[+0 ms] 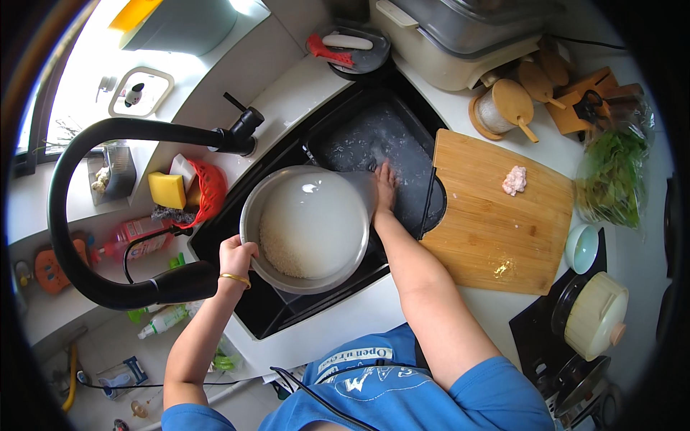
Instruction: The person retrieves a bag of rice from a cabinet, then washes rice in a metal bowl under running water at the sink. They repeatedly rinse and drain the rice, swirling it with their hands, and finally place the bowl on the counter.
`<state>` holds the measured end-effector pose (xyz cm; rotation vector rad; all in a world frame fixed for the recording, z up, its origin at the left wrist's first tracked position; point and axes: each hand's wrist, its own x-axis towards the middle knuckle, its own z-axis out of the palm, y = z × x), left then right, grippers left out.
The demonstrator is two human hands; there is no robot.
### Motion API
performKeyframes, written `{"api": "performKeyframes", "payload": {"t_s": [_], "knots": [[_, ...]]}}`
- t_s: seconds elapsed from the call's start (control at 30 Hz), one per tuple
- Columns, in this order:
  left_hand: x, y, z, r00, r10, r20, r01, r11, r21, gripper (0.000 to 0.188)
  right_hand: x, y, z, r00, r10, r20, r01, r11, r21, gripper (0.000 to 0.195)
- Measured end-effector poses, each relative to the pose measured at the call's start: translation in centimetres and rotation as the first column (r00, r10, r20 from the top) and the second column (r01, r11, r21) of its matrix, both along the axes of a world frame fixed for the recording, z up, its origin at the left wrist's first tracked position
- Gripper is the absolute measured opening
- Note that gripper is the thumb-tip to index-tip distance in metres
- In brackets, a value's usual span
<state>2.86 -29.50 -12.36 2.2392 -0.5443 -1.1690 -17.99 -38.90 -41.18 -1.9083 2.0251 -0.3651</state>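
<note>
My left hand (237, 259) grips the near left rim of a round metal pot (249, 272). Cloudy white water (323, 226) fills most of it, and rice grains (280, 256) are gathered along the left side. The pot tilts to the right, and a sheet of whitish water (362, 186) runs over its far right rim. Beside that stream, my right hand (385, 187) reaches over the dark sink basin (415, 134) with fingers extended and nothing held. Bubbly water lies in the basin. Part of my right hand may be behind the stream.
A bamboo cutting board (485, 231) bearing a lump of pale pink meat (515, 180) overlaps the sink's right side. The black faucet (124, 129) arches at left, near a red basket (213, 188) with a yellow sponge (166, 190). A lidded pot (595, 315) stands lower right.
</note>
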Motion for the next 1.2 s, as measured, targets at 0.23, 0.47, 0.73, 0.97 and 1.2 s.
{"api": "performKeyframes", "payload": {"t_s": [0.23, 0.47, 0.73, 0.97, 1.2], "knots": [[0.3, 0.2, -0.1, 1.0, -0.015, -0.02, 0.015, 1.0, 0.023, 0.007, 0.2, -0.2, 0.8, 0.992, 0.022, -0.123, -0.026, 0.999, -0.028, 0.034], [0.4, 0.1, -0.1, 0.999, -0.025, -0.043, 0.027, 0.998, 0.05, 0.009, 0.4, 0.0, -0.2, 0.978, 0.032, -0.207, -0.039, 0.999, -0.027, 0.031], [0.3, -0.4, 0.1, 0.999, -0.025, -0.033, 0.027, 0.998, 0.05, 0.008, 0.7, -0.1, 2.7, 0.992, -0.108, 0.063, 0.105, 0.993, 0.052, 0.033], [-0.2, -1.2, 0.5, 0.998, -0.041, -0.043, 0.044, 0.997, 0.065, 0.01, 0.2, -0.1, -2.7, 0.996, -0.05, -0.071, 0.05, 0.999, -0.011, 0.034], [0.2, -1.0, 0.6, 0.998, -0.05, -0.036, 0.053, 0.995, 0.085, 0.01, 0.4, 0.0, 0.1, 0.986, 0.022, -0.164, -0.016, 0.999, 0.037, 0.033]]}}
